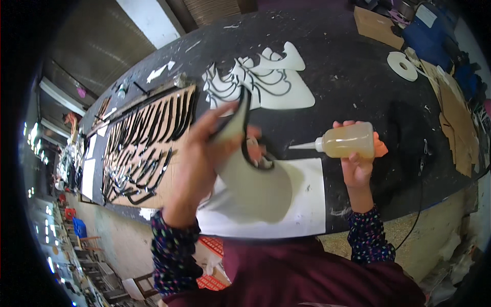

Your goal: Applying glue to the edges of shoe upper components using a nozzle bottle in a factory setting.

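Curved panel [248, 192], pale with dark edging, and the left grip [202, 148] is clamped on it, blurred, over a white sheet [313, 207]! Long axis runs near to far. Right grip [357, 171] closes round a squeeze bottle [352, 140], nozzle [305, 146] aimed left, panel-side, tip apart. Beyond, white edged pieces [289, 92] rest on the counter [340, 77]. No legible writing on bottle or panel.

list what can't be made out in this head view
All in the head view:
- Left hand: its fingers are blurred.
- Pale curved piece: partly hidden by the left hand, its surface blurred.
- Right hand: partly hidden behind the bottle.
- Orange thing: mostly hidden by the bottle, so its kind is unclear.
- Far-left clutter: too small, bent at the rim.
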A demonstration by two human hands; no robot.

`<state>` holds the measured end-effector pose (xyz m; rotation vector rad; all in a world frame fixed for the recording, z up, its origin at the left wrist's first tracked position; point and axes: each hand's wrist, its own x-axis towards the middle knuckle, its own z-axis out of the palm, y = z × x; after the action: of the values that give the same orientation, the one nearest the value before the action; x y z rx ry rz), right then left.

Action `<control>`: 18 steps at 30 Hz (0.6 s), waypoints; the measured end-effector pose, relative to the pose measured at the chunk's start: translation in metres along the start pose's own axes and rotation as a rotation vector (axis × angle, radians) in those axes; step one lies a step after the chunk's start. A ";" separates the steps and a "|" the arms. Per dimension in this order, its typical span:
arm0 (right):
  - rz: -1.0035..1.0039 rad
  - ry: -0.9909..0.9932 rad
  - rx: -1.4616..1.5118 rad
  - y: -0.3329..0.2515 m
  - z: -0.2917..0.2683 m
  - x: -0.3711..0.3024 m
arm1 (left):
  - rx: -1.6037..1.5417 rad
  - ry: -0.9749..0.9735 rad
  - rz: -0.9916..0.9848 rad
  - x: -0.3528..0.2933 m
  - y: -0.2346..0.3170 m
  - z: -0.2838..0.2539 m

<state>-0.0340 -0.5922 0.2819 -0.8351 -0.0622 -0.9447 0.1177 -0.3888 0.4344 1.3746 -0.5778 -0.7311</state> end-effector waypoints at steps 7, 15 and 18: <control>0.152 0.003 0.214 0.012 -0.038 0.010 | -0.351 -0.128 0.328 0.227 0.017 0.016; 0.184 0.044 0.276 0.014 -0.048 0.018 | 0.843 0.228 -0.076 0.389 -0.164 -0.033; 0.186 0.028 0.247 0.016 -0.048 0.019 | 1.103 0.149 -0.133 0.411 -0.195 -0.053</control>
<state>-0.0253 -0.6316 0.2463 -0.5885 -0.0739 -0.7560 0.4028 -0.6719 0.2142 2.4772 -0.8209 -0.3819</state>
